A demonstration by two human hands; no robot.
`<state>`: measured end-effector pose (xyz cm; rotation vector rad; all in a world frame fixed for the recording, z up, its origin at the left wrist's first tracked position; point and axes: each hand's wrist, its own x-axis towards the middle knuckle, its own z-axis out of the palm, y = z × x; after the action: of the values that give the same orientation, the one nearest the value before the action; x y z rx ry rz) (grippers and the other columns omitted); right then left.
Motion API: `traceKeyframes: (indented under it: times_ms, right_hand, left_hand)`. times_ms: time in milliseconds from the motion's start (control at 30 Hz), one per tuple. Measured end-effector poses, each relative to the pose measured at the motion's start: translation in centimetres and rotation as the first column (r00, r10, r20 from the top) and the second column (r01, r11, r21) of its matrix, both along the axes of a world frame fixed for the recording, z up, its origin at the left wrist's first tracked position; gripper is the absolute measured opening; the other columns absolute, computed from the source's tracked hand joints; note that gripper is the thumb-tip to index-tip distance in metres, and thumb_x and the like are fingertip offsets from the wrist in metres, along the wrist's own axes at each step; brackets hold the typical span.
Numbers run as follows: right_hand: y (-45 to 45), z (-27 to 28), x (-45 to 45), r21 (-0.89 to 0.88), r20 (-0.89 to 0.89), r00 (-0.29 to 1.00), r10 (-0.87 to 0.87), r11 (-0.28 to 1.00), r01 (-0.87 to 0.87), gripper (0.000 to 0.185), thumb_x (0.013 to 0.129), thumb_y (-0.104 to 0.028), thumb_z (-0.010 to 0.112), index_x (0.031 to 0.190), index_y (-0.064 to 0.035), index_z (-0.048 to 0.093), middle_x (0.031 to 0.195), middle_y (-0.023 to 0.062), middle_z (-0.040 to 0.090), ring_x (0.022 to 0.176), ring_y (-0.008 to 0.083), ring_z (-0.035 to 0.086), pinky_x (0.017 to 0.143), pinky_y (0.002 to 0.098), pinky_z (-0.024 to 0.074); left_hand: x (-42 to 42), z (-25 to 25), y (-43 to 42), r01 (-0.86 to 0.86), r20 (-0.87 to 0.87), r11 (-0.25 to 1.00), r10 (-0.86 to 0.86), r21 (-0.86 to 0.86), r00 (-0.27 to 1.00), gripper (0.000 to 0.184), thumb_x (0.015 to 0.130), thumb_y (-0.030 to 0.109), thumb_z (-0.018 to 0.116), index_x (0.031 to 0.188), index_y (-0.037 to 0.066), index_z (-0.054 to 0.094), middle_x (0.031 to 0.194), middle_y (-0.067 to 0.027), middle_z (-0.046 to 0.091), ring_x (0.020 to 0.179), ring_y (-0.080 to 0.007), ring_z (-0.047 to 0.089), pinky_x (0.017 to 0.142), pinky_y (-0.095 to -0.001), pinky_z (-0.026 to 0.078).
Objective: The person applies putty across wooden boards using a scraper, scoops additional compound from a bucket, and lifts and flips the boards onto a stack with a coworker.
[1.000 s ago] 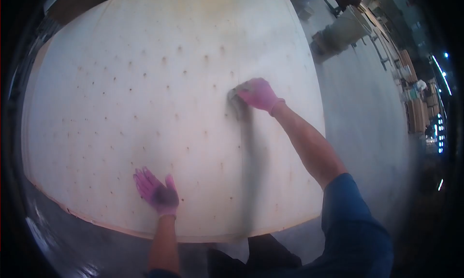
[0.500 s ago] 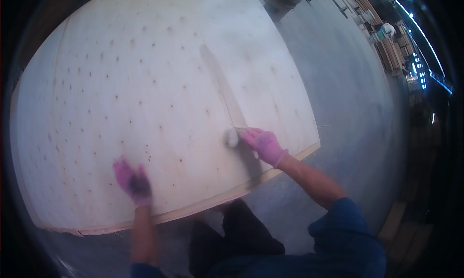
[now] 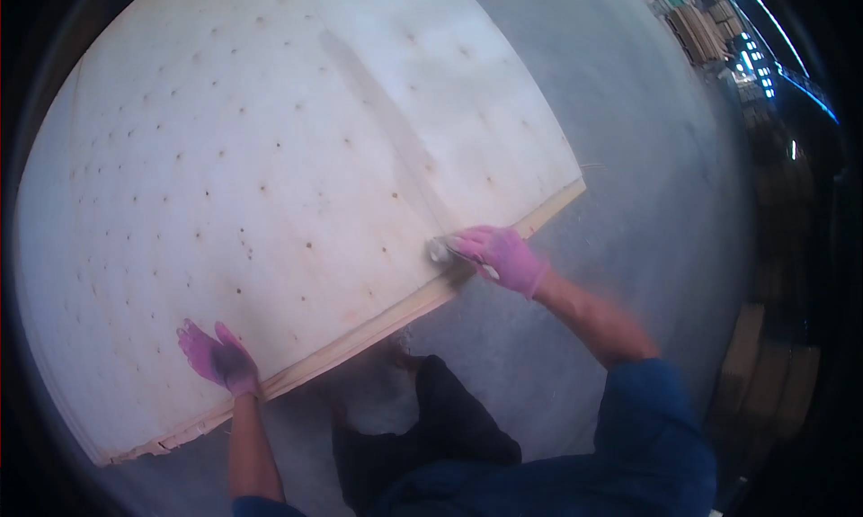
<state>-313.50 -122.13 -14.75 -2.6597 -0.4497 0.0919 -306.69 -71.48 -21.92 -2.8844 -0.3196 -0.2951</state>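
A large pale sheet of plywood [image 3: 297, 193] with scattered brown knots fills the view in front of me. My right hand [image 3: 505, 258], in a pink glove, is closed around a putty knife [image 3: 440, 250]. Its whitish, blurred blade end meets the sheet close to the near edge. A long damp-looking streak [image 3: 382, 108] follows a seam line from the far side down towards the blade. My left hand [image 3: 220, 360], also pink-gloved with a dark patch, is over the near-left part of the sheet, fingers spread and holding nothing.
The sheet lies on a stack whose layered edge [image 3: 360, 337] shows at the front. Grey concrete floor [image 3: 647, 184] runs along the right. Stacked boards [image 3: 697, 33] stand far off at upper right, with more timber [image 3: 769, 373] at lower right.
My right hand has drawn the putty knife along the streak to the near edge. My left hand has shifted towards that edge, fingers spread. The view has tilted and moved.
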Motion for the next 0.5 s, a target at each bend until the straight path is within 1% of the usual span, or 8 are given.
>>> traceKeyframes:
  times_ms: [100, 200, 233, 300, 333, 367, 467, 500]
  right_hand:
    - [3.5, 0.6, -3.2, 0.022, 0.051, 0.985, -0.162, 0.987, 0.161, 0.038, 0.080, -0.010, 0.070, 0.118, -0.0107, 0.066, 0.107, 0.0102, 0.072, 0.094, 0.0322, 0.068, 0.082, 0.0445, 0.0552]
    - [9.1, 0.8, -3.4, 0.028, -0.058, 0.954, -0.295, 0.954, 0.297, 0.038, 0.084, -0.007, 0.067, 0.121, -0.0072, 0.067, 0.117, 0.0133, 0.070, 0.101, 0.0323, 0.068, 0.086, 0.0416, 0.0560]
    - [11.4, 0.4, -3.6, 0.048, -0.049, 0.946, -0.320, 0.945, 0.322, 0.034, 0.085, -0.010, 0.066, 0.119, -0.0083, 0.068, 0.113, 0.0131, 0.070, 0.099, 0.0324, 0.068, 0.083, 0.0422, 0.0557]
    - [16.2, -0.7, -3.3, 0.088, -0.028, 0.934, -0.355, 0.930, 0.357, 0.028, 0.087, -0.018, 0.066, 0.115, -0.0103, 0.068, 0.105, 0.0126, 0.072, 0.094, 0.0328, 0.068, 0.078, 0.0435, 0.0549]
    - [18.8, -1.0, -3.2, 0.083, -0.008, 0.939, -0.345, 0.935, 0.344, 0.028, 0.088, -0.019, 0.066, 0.114, -0.0105, 0.068, 0.104, 0.0125, 0.072, 0.093, 0.0328, 0.069, 0.077, 0.0432, 0.0548]
    - [21.5, -1.4, -3.1, 0.077, 0.014, 0.942, -0.336, 0.939, 0.334, 0.027, 0.088, -0.020, 0.065, 0.114, -0.0106, 0.068, 0.104, 0.0125, 0.072, 0.092, 0.0328, 0.069, 0.076, 0.0429, 0.0548]
    - [30.4, -1.5, -3.4, 0.066, 0.039, 0.941, -0.336, 0.941, 0.333, 0.023, 0.089, -0.020, 0.065, 0.110, -0.0102, 0.069, 0.101, 0.0128, 0.072, 0.088, 0.0344, 0.068, 0.075, 0.0431, 0.0548]
    - [33.1, -1.2, -3.1, 0.069, 0.046, 0.942, -0.333, 0.942, 0.329, 0.021, 0.089, -0.019, 0.065, 0.108, -0.0099, 0.069, 0.100, 0.0130, 0.072, 0.087, 0.0352, 0.068, 0.074, 0.0434, 0.0549]
  left_hand:
    - [0.0, -0.8, 0.3, -0.033, -0.029, 0.999, 0.033, 0.015, 0.999, 0.061, 0.103, 0.039, 0.049, 0.151, 0.004, 0.038, 0.152, -0.0222, 0.042, 0.143, -0.0365, 0.038, 0.116, -0.0490, 0.032]
    - [0.3, -1.4, 0.8, -0.036, -0.040, 0.999, 0.036, 0.006, 0.999, 0.063, 0.103, 0.042, 0.047, 0.152, 0.005, 0.036, 0.154, -0.0214, 0.040, 0.145, -0.0360, 0.036, 0.116, -0.0498, 0.031]
    - [0.2, -1.3, 0.9, -0.029, -0.044, 1.000, 0.028, -0.003, 0.999, 0.063, 0.103, 0.043, 0.047, 0.152, 0.005, 0.037, 0.155, -0.0212, 0.039, 0.145, -0.0360, 0.036, 0.116, -0.0500, 0.031]
    - [0.2, -1.0, 0.7, -0.060, -0.078, 0.998, 0.059, -0.007, 0.995, 0.065, 0.102, 0.044, 0.047, 0.152, 0.005, 0.037, 0.155, -0.0207, 0.039, 0.145, -0.0365, 0.035, 0.116, -0.0509, 0.031]
    - [0.4, -0.9, 0.7, -0.074, -0.091, 0.997, 0.073, -0.010, 0.993, 0.065, 0.102, 0.045, 0.047, 0.152, 0.005, 0.037, 0.155, -0.0204, 0.039, 0.145, -0.0367, 0.035, 0.116, -0.0513, 0.031]
    - [0.3, -1.4, 1.0, -0.058, -0.057, 0.997, 0.056, -0.044, 0.997, 0.069, 0.100, 0.048, 0.050, 0.152, 0.004, 0.036, 0.156, -0.0206, 0.038, 0.146, -0.0376, 0.033, 0.117, -0.0522, 0.029]
    - [-0.1, -0.9, 1.4, 0.014, 0.010, 0.985, -0.012, -0.169, 1.000, 0.074, 0.097, 0.048, 0.054, 0.153, 0.003, 0.036, 0.157, -0.0212, 0.036, 0.147, -0.0383, 0.031, 0.118, -0.0527, 0.026]
    - [-0.1, -0.5, 1.8, 0.058, -0.003, 0.973, -0.060, -0.224, 0.998, 0.075, 0.096, 0.048, 0.056, 0.153, 0.003, 0.035, 0.158, -0.0206, 0.035, 0.147, -0.0372, 0.031, 0.119, -0.0522, 0.025]
